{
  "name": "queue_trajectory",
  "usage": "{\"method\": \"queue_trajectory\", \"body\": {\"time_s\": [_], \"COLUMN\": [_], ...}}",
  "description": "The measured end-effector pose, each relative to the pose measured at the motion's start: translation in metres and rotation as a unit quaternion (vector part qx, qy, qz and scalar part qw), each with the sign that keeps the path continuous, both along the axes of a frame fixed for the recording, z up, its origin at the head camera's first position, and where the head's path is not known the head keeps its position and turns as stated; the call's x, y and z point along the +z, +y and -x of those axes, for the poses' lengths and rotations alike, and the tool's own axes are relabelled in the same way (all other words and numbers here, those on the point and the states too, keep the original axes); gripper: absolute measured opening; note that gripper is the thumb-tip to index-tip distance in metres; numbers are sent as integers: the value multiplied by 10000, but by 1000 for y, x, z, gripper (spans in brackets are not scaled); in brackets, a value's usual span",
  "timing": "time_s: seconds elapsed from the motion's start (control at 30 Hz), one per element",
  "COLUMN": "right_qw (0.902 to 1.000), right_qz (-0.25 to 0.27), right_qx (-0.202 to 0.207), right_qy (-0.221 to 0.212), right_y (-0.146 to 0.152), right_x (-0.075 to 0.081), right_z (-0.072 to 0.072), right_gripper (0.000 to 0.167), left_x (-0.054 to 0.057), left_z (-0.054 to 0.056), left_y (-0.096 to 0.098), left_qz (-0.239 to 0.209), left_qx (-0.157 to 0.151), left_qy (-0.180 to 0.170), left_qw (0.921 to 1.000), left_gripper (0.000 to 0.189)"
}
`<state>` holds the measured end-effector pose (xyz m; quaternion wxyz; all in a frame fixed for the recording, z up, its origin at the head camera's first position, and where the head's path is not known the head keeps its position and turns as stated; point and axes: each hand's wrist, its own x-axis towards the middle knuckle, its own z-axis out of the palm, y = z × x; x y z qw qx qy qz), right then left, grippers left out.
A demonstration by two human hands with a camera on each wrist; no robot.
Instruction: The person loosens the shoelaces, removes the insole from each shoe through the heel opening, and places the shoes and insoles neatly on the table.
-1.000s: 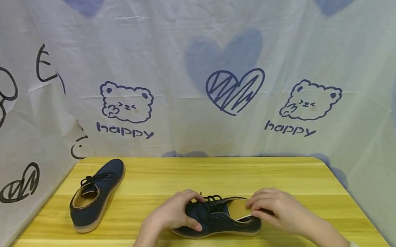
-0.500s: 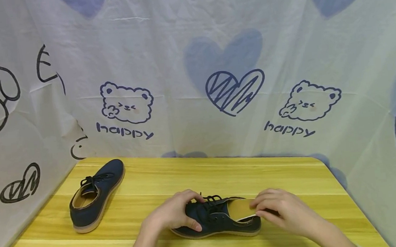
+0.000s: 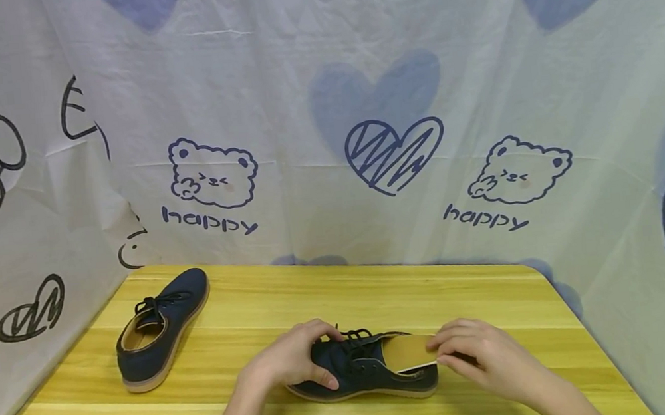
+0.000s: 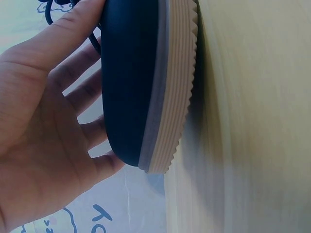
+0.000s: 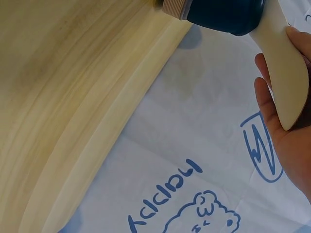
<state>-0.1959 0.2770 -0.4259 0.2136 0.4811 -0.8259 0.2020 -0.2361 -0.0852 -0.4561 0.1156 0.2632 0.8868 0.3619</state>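
A dark navy lace-up shoe (image 3: 379,380) lies on its sole near the table's front, toe to the left. My left hand (image 3: 289,358) grips its toe end, thumb on the near side and fingers over the far side, also plain in the left wrist view on the shoe's toe (image 4: 129,87). At the heel my right hand (image 3: 485,356) pinches a tan insole (image 3: 408,352). The insole slopes up out of the shoe's opening, and its front part is hidden inside. From the right wrist its pale underside (image 5: 286,73) shows between thumb and fingers.
A matching navy shoe (image 3: 161,334) stands at the table's back left, toe pointing away. The yellow wood-grain table (image 3: 245,296) meets a white printed cloth (image 3: 308,203) at its back and sides.
My right hand has drawn back to the right with the insole, so more of it now sticks out over the heel. The left hand and the shoe have stayed put.
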Motion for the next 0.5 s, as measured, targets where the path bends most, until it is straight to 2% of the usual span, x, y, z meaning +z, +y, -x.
{"method": "queue_trajectory", "body": {"time_s": [0.5], "right_qw": [9998], "right_qz": [140], "right_qx": [-101], "right_qy": [54], "right_y": [11], "right_x": [-2], "right_z": [-4], "right_gripper": [26], "left_x": [0], "left_z": [0], "left_y": [1], "left_qz": [6], "left_qx": [-37], "left_qy": [25], "left_qw": [10000], "left_gripper": [62]}}
